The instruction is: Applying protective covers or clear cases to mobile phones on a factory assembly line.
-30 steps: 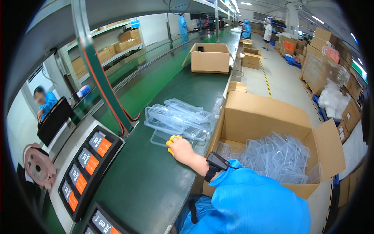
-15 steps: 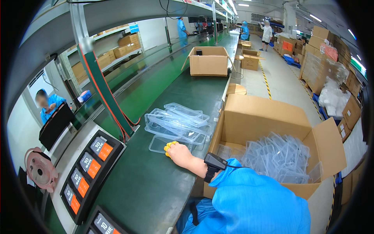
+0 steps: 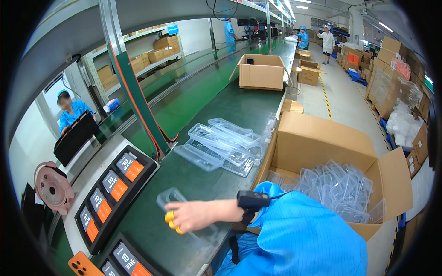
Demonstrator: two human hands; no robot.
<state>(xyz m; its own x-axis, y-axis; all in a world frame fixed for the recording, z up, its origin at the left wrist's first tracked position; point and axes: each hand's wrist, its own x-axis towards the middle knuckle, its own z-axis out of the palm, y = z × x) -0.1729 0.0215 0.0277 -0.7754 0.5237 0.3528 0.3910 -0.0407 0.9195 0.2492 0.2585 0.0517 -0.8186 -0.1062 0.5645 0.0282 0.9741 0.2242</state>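
My right hand [image 3: 189,216], in a blue sleeve and with yellow covers on its fingertips, reaches over the green bench. It grips a clear plastic tray [image 3: 171,195], which is blurred and sticks out on both sides of the fingers. Beyond it lies a loose pile of similar clear plastic trays [image 3: 221,142]. At the lower left edge an orange phone-like thing [image 3: 83,264] with round camera spots has come into sight, beside the black display trays [image 3: 108,193] of boxed items. My left hand does not show.
A large open carton [image 3: 322,131] full of clear plastic trays stands at the right of the bench. Another open carton [image 3: 261,76] sits farther along the bench. A post [image 3: 133,87] rises on the left, near a pink fan [image 3: 51,188]. A co-worker [image 3: 72,112] sits across.
My right hand has drawn a clear tray away from the pile, nearer to me. The orange phone-like thing has entered at the lower left. The whole view has shifted slightly.
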